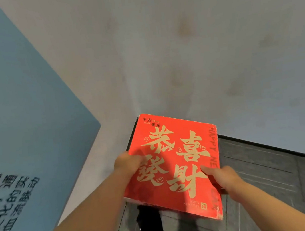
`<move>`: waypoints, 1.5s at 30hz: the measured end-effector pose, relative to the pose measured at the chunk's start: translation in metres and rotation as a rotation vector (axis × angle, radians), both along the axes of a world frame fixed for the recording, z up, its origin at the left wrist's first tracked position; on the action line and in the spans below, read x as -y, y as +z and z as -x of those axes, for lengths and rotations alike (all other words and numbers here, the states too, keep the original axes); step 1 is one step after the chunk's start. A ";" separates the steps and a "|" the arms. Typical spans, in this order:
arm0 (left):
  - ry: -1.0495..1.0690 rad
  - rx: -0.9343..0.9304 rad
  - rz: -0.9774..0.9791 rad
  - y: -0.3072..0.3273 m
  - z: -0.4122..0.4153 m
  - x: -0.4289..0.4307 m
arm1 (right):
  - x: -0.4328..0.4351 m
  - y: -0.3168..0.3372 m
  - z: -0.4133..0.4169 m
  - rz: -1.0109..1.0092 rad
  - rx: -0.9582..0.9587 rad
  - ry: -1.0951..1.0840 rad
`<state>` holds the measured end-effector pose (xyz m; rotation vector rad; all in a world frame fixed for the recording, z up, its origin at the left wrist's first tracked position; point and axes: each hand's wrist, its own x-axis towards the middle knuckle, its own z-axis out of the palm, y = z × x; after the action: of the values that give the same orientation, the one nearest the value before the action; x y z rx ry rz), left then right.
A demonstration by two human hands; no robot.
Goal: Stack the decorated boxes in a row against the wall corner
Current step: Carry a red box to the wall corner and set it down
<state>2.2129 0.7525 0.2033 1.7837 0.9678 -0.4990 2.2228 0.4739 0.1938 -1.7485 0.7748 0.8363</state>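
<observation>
Red decorated box [174,168] held above floor [258,169] near wall corner [136,102] — left hand [127,163], right hand [221,177] grip opposite edges. Risk: thin-edge grip slips — box drops crooked.

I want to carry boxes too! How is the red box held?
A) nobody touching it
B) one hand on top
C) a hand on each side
C: the left hand and the right hand each grip one side of the red box.
</observation>
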 end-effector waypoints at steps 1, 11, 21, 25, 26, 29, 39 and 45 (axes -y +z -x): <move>-0.025 0.002 0.001 -0.010 -0.019 -0.009 | -0.010 -0.009 -0.017 0.004 -0.010 -0.001; 0.070 -0.121 0.020 -0.184 -0.126 -0.060 | -0.078 -0.188 -0.141 0.083 -0.102 0.028; 0.273 -0.057 0.078 -0.384 -0.202 -0.068 | -0.096 -0.400 -0.213 0.038 -0.034 -0.004; 0.335 0.019 -0.001 -0.424 -0.231 -0.080 | -0.108 -0.450 -0.233 -0.002 0.018 -0.014; 0.339 0.028 -0.019 -0.428 -0.238 -0.084 | -0.110 -0.457 -0.236 -0.014 0.028 -0.001; 0.304 0.052 -0.078 -0.433 -0.255 -0.096 | -0.118 -0.463 -0.243 -0.039 0.071 0.024; 0.014 -0.008 -0.349 -0.426 -0.278 -0.113 | -0.155 -0.461 -0.259 -0.007 0.127 0.085; -0.201 -0.064 -0.471 -0.420 -0.265 -0.090 | -0.156 -0.457 -0.260 0.003 0.075 0.071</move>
<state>2.4782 0.8421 -0.2165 2.3163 1.0130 -0.4822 2.4825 0.6301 -0.2627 -1.8086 0.6682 0.8128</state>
